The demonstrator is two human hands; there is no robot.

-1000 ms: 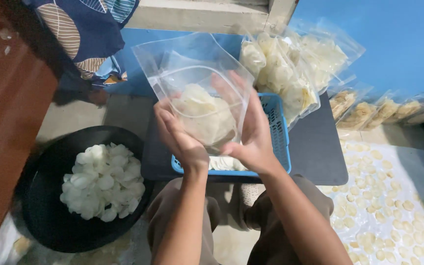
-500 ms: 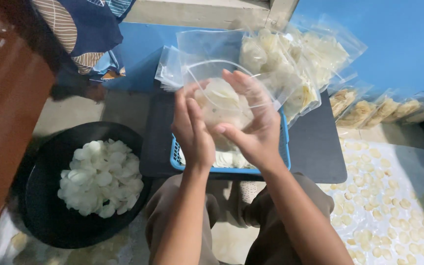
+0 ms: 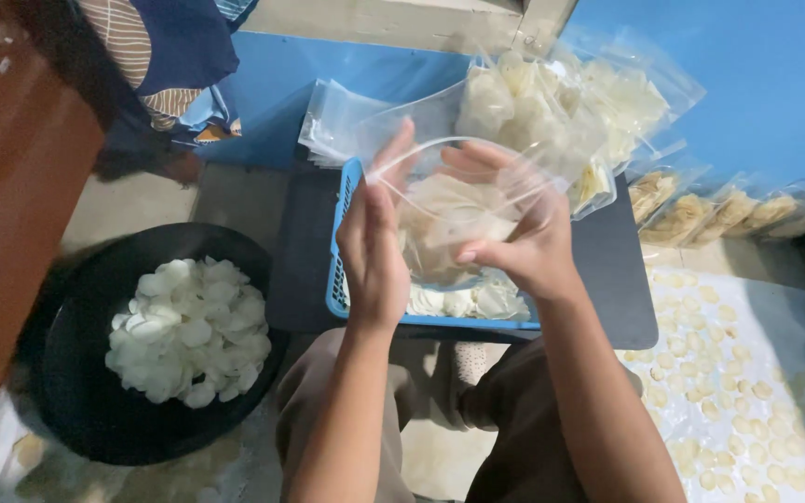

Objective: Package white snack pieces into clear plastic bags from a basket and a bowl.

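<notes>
Clear plastic bag (image 3: 458, 219) of pale crackers, held up over a blue basket (image 3: 342, 270) on a black board (image 3: 607, 279). The left hand (image 3: 372, 247) grips the bag's left edge with fingers closed; the right hand (image 3: 514, 228) cups its right side, fingers curled around it. A black bowl (image 3: 67, 391) of white crackers (image 3: 188, 331) sits well to the left.

Bag (image 3: 458, 219) between hands, above basket (image 3: 342, 270); bowl (image 3: 76, 391) left; filled bags (image 3: 570, 102) behind.
</notes>
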